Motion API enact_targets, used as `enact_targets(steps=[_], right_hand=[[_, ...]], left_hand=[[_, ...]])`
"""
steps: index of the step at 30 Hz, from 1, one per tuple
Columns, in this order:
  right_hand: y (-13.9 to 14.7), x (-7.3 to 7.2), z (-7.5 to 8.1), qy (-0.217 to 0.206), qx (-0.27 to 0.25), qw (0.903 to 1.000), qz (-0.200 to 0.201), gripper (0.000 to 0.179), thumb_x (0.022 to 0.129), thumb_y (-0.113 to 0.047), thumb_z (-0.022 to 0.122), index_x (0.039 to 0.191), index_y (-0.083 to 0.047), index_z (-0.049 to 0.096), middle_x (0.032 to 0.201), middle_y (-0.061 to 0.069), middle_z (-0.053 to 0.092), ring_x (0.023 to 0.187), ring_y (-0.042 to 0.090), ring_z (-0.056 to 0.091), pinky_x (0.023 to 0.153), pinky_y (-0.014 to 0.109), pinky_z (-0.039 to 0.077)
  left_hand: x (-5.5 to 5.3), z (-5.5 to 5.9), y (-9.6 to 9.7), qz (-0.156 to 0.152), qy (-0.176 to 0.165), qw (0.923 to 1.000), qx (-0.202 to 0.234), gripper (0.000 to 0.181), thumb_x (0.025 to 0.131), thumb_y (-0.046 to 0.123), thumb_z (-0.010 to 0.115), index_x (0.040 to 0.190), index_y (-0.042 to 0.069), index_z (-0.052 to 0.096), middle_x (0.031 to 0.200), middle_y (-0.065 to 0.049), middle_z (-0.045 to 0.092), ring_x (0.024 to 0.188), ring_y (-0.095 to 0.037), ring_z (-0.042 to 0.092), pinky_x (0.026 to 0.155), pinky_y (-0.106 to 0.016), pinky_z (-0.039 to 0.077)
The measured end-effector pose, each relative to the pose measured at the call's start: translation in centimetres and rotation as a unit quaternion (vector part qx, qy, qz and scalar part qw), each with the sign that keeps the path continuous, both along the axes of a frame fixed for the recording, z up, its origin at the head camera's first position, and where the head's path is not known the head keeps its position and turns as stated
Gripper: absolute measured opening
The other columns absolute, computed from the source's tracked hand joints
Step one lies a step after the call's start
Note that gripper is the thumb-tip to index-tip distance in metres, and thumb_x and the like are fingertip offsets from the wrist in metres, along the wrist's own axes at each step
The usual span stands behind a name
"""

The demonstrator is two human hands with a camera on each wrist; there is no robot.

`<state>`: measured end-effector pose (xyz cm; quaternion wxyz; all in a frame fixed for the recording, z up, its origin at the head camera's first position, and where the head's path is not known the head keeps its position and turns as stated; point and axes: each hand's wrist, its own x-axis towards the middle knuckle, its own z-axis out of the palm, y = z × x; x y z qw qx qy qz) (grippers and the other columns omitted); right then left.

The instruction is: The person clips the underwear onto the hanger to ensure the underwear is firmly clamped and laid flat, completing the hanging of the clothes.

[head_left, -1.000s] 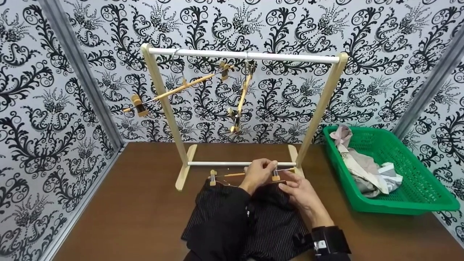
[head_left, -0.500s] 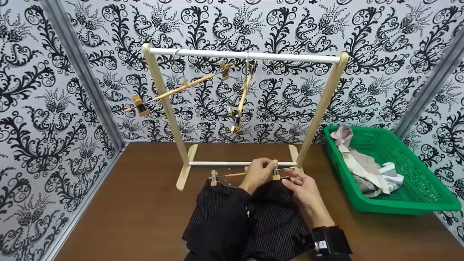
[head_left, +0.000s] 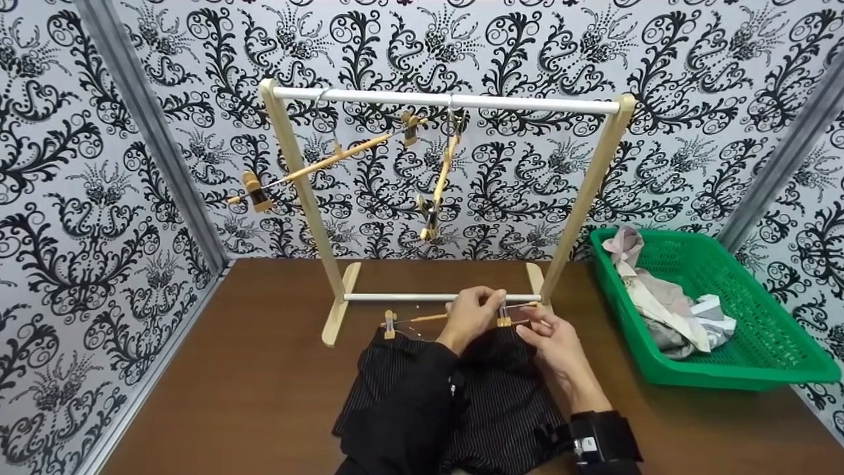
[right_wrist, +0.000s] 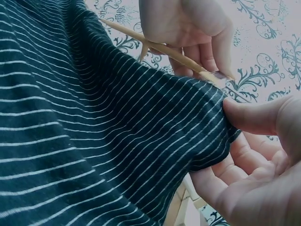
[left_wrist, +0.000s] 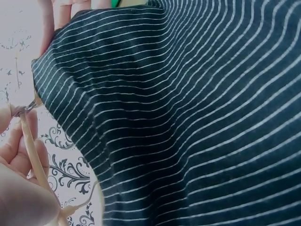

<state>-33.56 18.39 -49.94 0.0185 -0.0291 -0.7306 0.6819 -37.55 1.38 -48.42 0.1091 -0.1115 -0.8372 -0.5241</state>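
Note:
A black garment with thin white stripes point(head_left: 501, 402) lies toward the person, its top edge at a wooden clip hanger point(head_left: 428, 317). The hanger's left clip point(head_left: 390, 325) sits on that edge. My left hand point(head_left: 471, 316) pinches the right clip point(head_left: 504, 316) between thumb and fingers, and the hanger's bar passes by its palm in the right wrist view. My right hand point(right_wrist: 254, 160) pinches the garment's top corner, thumb above and fingers beneath, just beside that clip. In the left wrist view the striped cloth point(left_wrist: 155, 108) fills most of the picture and hides part of the hanger.
A wooden rack point(head_left: 612, 152) with a white top rail point(head_left: 527, 103) stands behind the hands. Two clip hangers hang from it, one slanting left point(head_left: 336, 157) and one near the middle point(head_left: 443, 173). At right, a green basket point(head_left: 719, 379) holds crumpled pale cloths point(head_left: 666, 303).
My right hand has shifted slightly right and up along the garment's corner. The left hand keeps its pinch on the right clip, almost unmoved.

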Motion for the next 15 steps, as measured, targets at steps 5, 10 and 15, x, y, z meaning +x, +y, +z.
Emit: enact_targets(steps=[5, 10, 15], right_hand=[[-0.54, 0.17, -0.06, 0.019, -0.008, 0.9997, 0.016, 0.043, 0.093, 0.006, 0.068, 0.134, 0.007, 0.058, 0.102, 0.015, 0.072, 0.083, 0.016, 0.066, 0.066, 0.024, 0.052], [-0.84, -0.02, -0.16, 0.034, -0.016, 0.9991, -0.02, 0.037, 0.091, 0.007, 0.069, 0.128, 0.008, 0.06, 0.104, 0.014, 0.073, 0.085, 0.01, 0.066, 0.07, 0.023, 0.052], [-1.02, -0.23, -0.34, 0.042, -0.035, 0.9972, -0.051, 0.036, 0.09, 0.008, 0.07, 0.125, 0.009, 0.058, 0.101, 0.007, 0.073, 0.088, 0.009, 0.063, 0.073, 0.021, 0.049]], left_hand=[[-0.03, 0.14, -0.2, -0.004, -0.01, 0.9999, 0.009, 0.029, 0.099, 0.037, 0.064, 0.096, 0.012, 0.078, 0.089, 0.007, 0.074, 0.089, -0.012, 0.065, 0.096, -0.045, 0.034], [-0.12, 0.12, -0.16, -0.005, -0.013, 0.9999, 0.01, 0.028, 0.099, 0.035, 0.065, 0.095, 0.011, 0.078, 0.088, 0.006, 0.074, 0.089, -0.013, 0.065, 0.096, -0.044, 0.034], [0.13, 0.06, 0.11, -0.004, -0.018, 0.9998, 0.01, 0.025, 0.098, 0.033, 0.066, 0.094, 0.011, 0.078, 0.09, 0.006, 0.074, 0.092, -0.014, 0.065, 0.097, -0.045, 0.034]])
